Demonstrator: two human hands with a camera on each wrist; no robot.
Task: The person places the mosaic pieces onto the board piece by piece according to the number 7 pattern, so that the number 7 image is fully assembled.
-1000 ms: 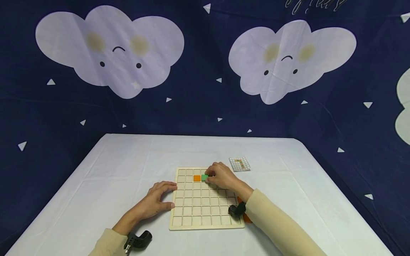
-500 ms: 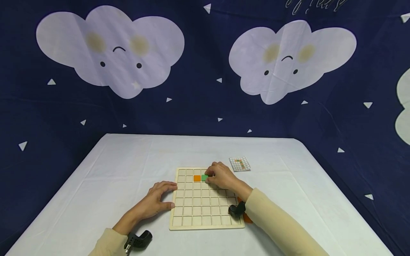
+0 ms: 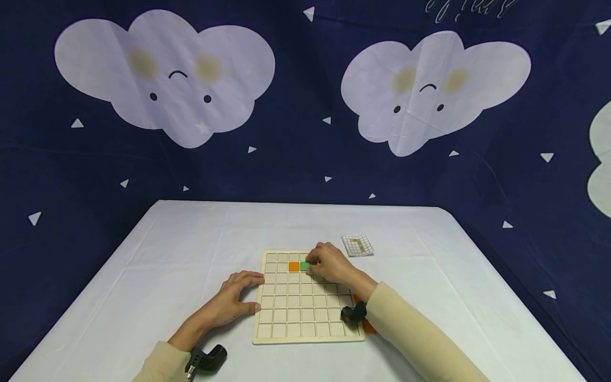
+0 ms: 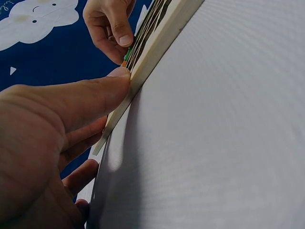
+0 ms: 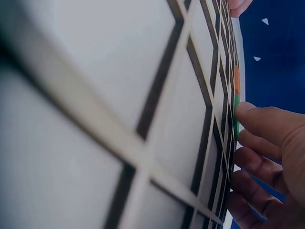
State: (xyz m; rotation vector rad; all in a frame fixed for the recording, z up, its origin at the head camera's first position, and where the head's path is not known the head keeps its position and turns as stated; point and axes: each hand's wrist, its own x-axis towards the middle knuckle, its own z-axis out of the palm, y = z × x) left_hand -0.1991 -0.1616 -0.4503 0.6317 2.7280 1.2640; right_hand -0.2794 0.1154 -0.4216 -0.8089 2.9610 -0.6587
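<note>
A pale wooden grid board (image 3: 307, 340) lies flat on the table. In its second row from the far edge, an orange square tile (image 3: 294, 267) sits beside a green square tile (image 3: 304, 266). My right hand (image 3: 331, 262) pinches the green tile; the right wrist view has the thumb (image 5: 250, 112) on the green tile (image 5: 236, 117), index finger close by, other fingers over the cells to its side. My left hand (image 3: 234, 298) rests against the board's left edge, thumb and fingertips spread along it. The left wrist view shows its thumb (image 4: 95, 98) touching the board's rim (image 4: 157, 52).
A small card (image 3: 358, 245) printed with a coloured grid pattern lies past the board's far right corner. Orange pieces (image 3: 369, 326) show at the board's right edge, partly hidden by my right forearm. Behind the white table (image 3: 215, 223) hangs a dark blue cloud-patterned cloth (image 3: 296, 106).
</note>
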